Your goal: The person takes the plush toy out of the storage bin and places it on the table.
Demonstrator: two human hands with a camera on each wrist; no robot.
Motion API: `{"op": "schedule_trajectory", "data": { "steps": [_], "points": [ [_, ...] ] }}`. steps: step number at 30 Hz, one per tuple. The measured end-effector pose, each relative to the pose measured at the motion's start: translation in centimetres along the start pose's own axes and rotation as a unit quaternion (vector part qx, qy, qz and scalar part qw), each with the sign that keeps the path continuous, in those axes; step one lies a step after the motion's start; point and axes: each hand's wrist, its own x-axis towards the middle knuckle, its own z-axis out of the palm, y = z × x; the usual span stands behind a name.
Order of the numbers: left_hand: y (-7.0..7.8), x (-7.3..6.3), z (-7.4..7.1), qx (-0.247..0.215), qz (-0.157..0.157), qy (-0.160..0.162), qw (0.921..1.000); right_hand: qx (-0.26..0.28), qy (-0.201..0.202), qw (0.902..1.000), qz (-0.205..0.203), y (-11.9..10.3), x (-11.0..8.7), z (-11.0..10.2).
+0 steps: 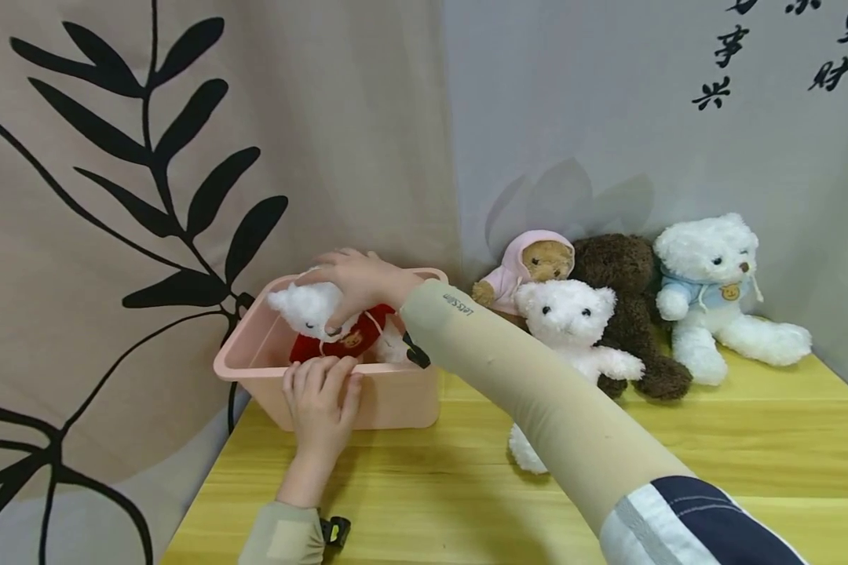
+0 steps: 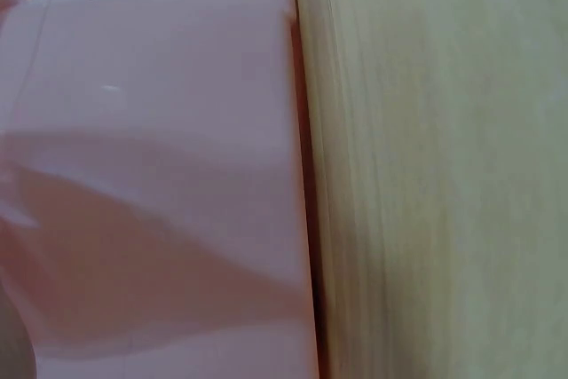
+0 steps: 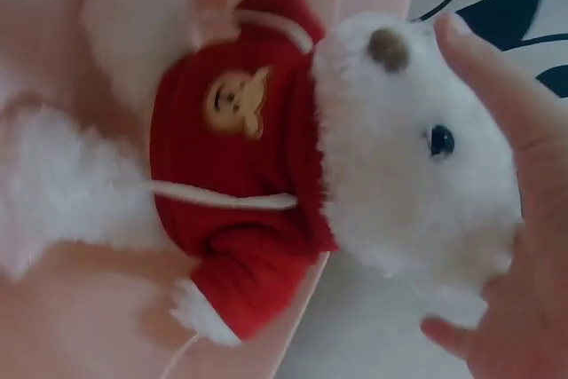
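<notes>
A pink plastic bin (image 1: 389, 400) stands at the table's left end. My left hand (image 1: 323, 399) grips its near rim, fingertips over the edge and the rest of the hand along the outer wall. In the left wrist view, that bin wall (image 2: 177, 59) fills the left half. Inside the bin leans a white teddy bear (image 3: 408, 210) in a red hoodie (image 3: 266, 246), its head at the upper left. My right hand (image 1: 367, 284) holds the bear by the head, with fingers behind it and the thumb by the face.
Right of the bin sit several plush bears on the yellow wooden table (image 1: 424, 486): a white bear (image 1: 565, 314), a brown bear in a pink hood (image 1: 537, 259), a dark brown bear (image 1: 618, 275) and a white bear in light blue (image 1: 710, 251). Curtains (image 1: 353, 141) hang behind.
</notes>
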Motion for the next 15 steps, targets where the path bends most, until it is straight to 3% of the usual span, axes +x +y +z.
{"op": "schedule_trajectory", "data": {
  "steps": [4,6,9,12,15],
  "points": [
    [-0.1,0.0,0.0,-0.001,0.001,-0.001,1.0000,-0.087,0.011,0.9959,0.024,0.5,-0.1,-0.1],
    [-0.1,0.0,0.0,-0.001,0.000,-0.001,1.0000,-0.093,0.008,0.9952,0.031,0.8,-0.2,0.0],
    [-0.1,-0.1,0.0,-0.001,-0.002,-0.002,1.0000,-0.012,-0.024,0.9985,0.048,1.6,-0.6,0.4],
    [0.0,-0.2,-0.1,-0.002,-0.004,-0.005,1.0000,0.080,-0.044,0.9939,0.062,2.5,-0.9,0.8],
    [0.0,-0.2,-0.1,-0.003,-0.004,-0.007,1.0000,0.077,-0.037,0.9950,0.051,2.9,-1.0,0.9]
  ]
}}
